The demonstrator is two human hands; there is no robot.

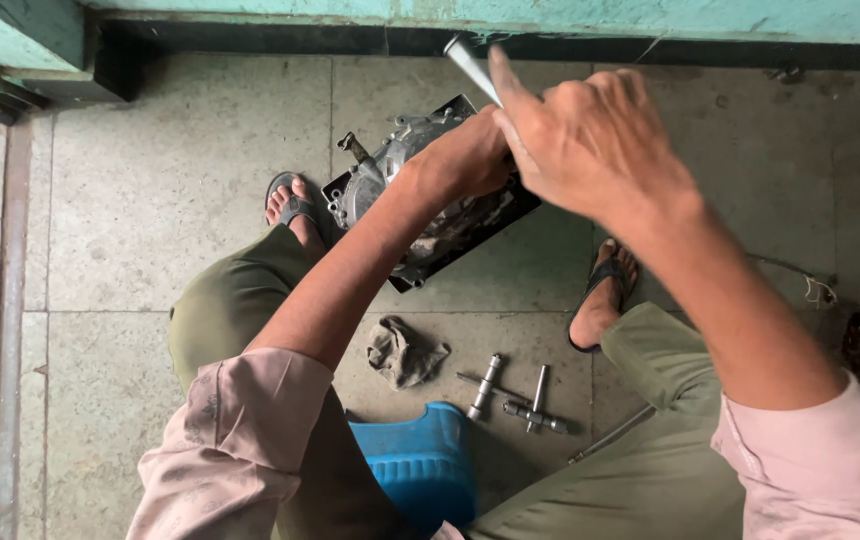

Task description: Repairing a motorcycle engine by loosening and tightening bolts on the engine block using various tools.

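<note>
A person seated on a blue stool (420, 465) works over a grey metal engine casing (400, 175) lying in a dark tray (470, 235) on the stone floor (150, 180), near the foot of the green wall (650, 15) and between two sandalled feet. The right hand (590, 140) is raised above the tray, fingers curled tight around a slim metal rod (470, 65) that points up and away. The left hand (465, 155) reaches down onto the casing; its fingers are hidden, so their grip cannot be told. The work looks to be at the stage of prying or driving a part in the casing; the rod tip would next need lining up squarely while the left hand steadies the casing. A crumpled rag (402, 352) and socket wrenches (520, 395) lie on the floor beside the stool.
</note>
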